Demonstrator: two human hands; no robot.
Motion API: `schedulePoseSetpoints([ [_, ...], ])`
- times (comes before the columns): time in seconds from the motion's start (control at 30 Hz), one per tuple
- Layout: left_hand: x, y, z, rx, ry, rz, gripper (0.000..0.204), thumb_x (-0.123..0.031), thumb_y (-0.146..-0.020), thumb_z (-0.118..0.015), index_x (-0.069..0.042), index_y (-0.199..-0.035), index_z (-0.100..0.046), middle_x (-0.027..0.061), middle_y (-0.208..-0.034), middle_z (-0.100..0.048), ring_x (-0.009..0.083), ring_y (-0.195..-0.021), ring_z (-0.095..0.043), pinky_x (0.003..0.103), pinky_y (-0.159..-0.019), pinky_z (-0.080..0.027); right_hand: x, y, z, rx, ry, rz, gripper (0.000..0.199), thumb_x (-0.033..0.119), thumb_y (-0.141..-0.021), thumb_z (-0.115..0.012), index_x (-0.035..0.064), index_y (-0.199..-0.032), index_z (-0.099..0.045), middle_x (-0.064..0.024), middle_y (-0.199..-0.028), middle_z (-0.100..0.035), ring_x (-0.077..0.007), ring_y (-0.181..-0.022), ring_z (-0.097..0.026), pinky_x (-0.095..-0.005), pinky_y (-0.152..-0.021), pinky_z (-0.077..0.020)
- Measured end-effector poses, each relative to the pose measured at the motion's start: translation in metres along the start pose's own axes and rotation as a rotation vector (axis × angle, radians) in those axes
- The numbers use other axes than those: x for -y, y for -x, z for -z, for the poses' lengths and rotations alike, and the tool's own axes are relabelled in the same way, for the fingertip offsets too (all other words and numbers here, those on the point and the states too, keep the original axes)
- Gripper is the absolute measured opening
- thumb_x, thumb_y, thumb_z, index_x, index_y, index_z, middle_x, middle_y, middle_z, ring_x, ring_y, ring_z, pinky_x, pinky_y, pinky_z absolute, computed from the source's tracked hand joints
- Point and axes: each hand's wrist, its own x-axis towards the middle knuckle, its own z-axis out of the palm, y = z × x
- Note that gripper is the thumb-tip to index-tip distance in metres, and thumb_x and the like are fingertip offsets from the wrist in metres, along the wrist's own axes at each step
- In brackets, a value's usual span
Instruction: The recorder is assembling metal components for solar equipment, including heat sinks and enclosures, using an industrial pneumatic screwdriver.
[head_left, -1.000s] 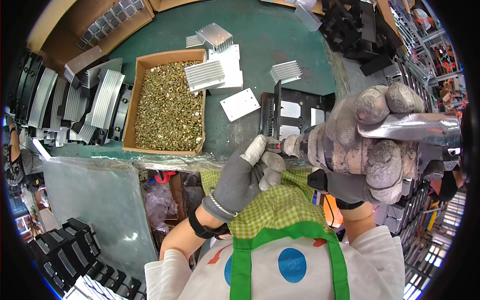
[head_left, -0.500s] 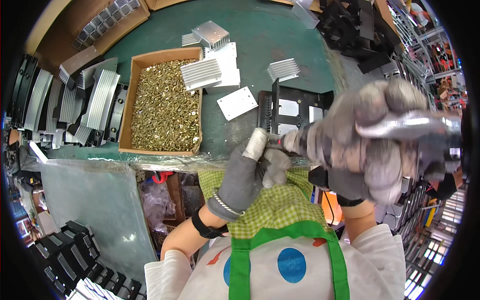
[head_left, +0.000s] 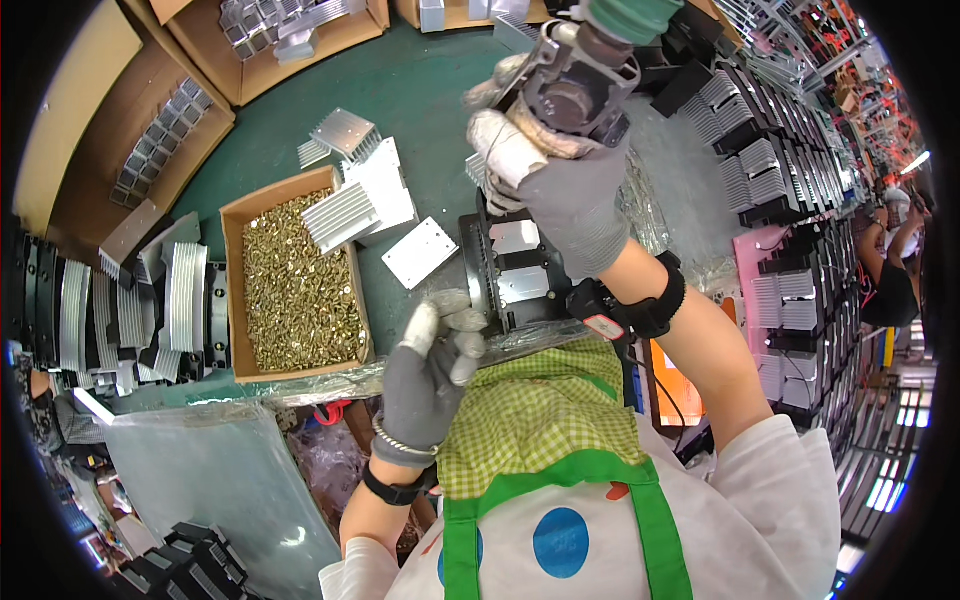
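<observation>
My right hand [head_left: 575,195], in a grey glove with pale fingertips, is closed round a power screwdriver [head_left: 575,95] with a dark body and green top. The tool stands above the far side of a black housing [head_left: 480,270], and its tip is hidden behind the hand. Two silver plates [head_left: 524,284] lie inside the housing. By the housing's near left corner, at the bench edge, my gloved left hand [head_left: 430,355] has its fingers curled in. What it holds, if anything, is too small to make out. A flat silver plate with holes [head_left: 420,253] lies left of the housing.
A cardboard box of brass-coloured screws [head_left: 305,290] stands left, a finned heat sink [head_left: 340,217] over its edge. More heat sinks [head_left: 345,133] sit behind it. Black finned units line the left [head_left: 185,310] and right [head_left: 770,170]. Open cartons [head_left: 230,75] stand at the back.
My right hand has carried the screwdriver away from my left hand, forward over the housing's far side. My left hand has drawn back to the left. The view has shifted too.
</observation>
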Motion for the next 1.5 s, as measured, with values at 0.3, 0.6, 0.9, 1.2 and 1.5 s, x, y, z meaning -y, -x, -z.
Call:
schedulePoseSetpoints([
  [0.3,-0.08,-0.007,0.03,-0.345,-0.774,-0.73,0.036,-0.022,-0.106,-0.044,0.003,-0.129,-0.057,0.0146,-0.13,-0.059,0.0252,-0.124,-0.054,0.037,-0.108,-0.04,-0.012,0.005,-0.004,0.04,-0.204,-0.034,0.056,0.007,-0.072,-0.085,0.0019,-0.12,-0.057,-0.0061,-0.11,-0.068,-0.0103,-0.097,-0.066,-0.0259,-0.085,-0.0542],
  [0.6,-0.07,-0.012,0.021,-0.557,-1.471,-1.104,0.048,-0.021,-0.102,-0.051,0.005,-0.141,-0.043,0.0205,-0.144,-0.046,0.0335,-0.135,-0.042,0.043,-0.115,-0.029,0.021,0.003,0.002,0.038,-0.073,-0.094,0.042,0.0,-0.076,-0.078,0.0007,-0.114,-0.062,-0.0058,-0.098,-0.07,-0.0114,-0.09,-0.067,-0.0261,-0.079,-0.0558],
  [0.9,-0.006,-0.052,-0.028,0.062,-0.803,-0.713,0.045,-0.01,-0.103,-0.045,0.004,-0.145,-0.04,0.016,-0.144,-0.048,0.0238,-0.137,-0.042,0.035,-0.117,-0.029,0.005,-0.065,0.11,-0.023,0.352,0.076,0.04,0.021,-0.088,-0.071,0.0035,-0.122,-0.061,-0.0032,-0.087,-0.065,-0.0137,-0.068,-0.059,-0.0347,-0.067,-0.0509],
  [1.2,0.033,-0.1,-0.027,0.084,-0.593,-0.592,0.051,-0.032,-0.11,-0.026,-0.002,-0.149,-0.036,0.012,-0.147,-0.044,0.0205,-0.136,-0.041,0.034,-0.116,-0.03,0.002,-0.014,0.133,-0.427,0.321,0.115,0.041,0.022,-0.1,-0.058,0.0007,-0.133,-0.045,-0.0083,-0.119,-0.057,-0.0142,-0.106,-0.055,-0.0301,-0.096,-0.0435],
  [1.5,0.053,-0.102,-0.016,-0.114,-0.751,-0.439,0.05,-0.029,-0.108,-0.04,0.002,-0.148,-0.036,0.0095,-0.139,-0.048,0.0179,-0.129,-0.045,0.033,-0.11,-0.037,-0.041,0.049,0.135,-0.051,-0.108,-0.433,0.032,0.033,-0.104,-0.046,0.0119,-0.08,-0.053,0.0022,-0.077,-0.054,-0.0042,-0.063,-0.048,-0.0184,-0.051,-0.0382],
])
